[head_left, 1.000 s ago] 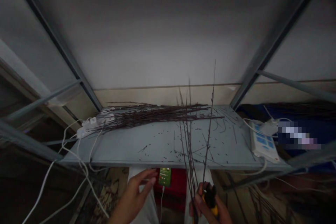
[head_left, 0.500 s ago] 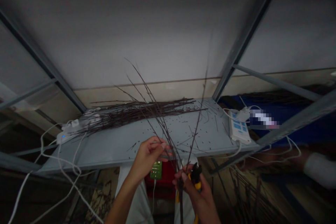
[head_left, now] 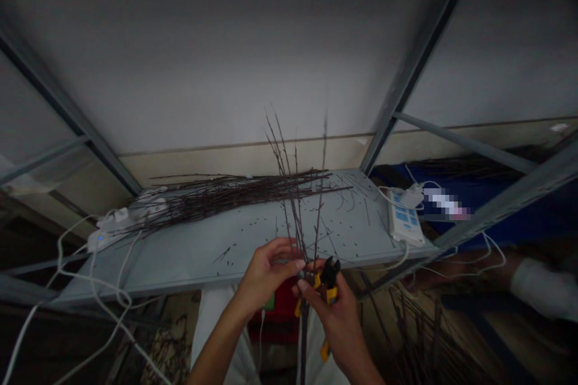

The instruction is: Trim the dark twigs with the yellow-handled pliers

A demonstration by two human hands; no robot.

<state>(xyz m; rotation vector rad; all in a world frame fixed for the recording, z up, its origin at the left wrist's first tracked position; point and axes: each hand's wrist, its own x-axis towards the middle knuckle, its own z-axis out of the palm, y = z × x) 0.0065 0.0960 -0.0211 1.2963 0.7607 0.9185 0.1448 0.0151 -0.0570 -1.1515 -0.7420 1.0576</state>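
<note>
Twigs: thin dark bunch (head_left: 295,204), upright at lower centre, gathered between the hands; tips rise past the shelf's front edge, stems run off the bottom of the frame.
Right hand (head_left: 338,319): clenched round the yellow handles of the snips (head_left: 330,280); black blades point up, just beside the stems, apparently held ready at the bunch.
Left hand (head_left: 266,274): curled, fingertips at the twigs; whether they pinch or only steady them cannot be told.
Hidden: fingers and stems overlap, so blade contact is unclear; whether the right hand also grips twigs is unclear.
Shelf: grey steel (head_left: 189,267), centre, dotted with twig bits; long twig pile (head_left: 235,195) lies along its back, laid flat and roughly parallel.
Power strips: one at shelf right (head_left: 405,219), one at left (head_left: 117,222); white cables (head_left: 94,289) hang lower left.
Behind hands: green device (head_left: 270,302), red object (head_left: 280,307), mostly blocked.
Right edge: blurred sleeve (head_left: 537,289), ownership unclear; more twigs (head_left: 419,337) lower right.
</note>
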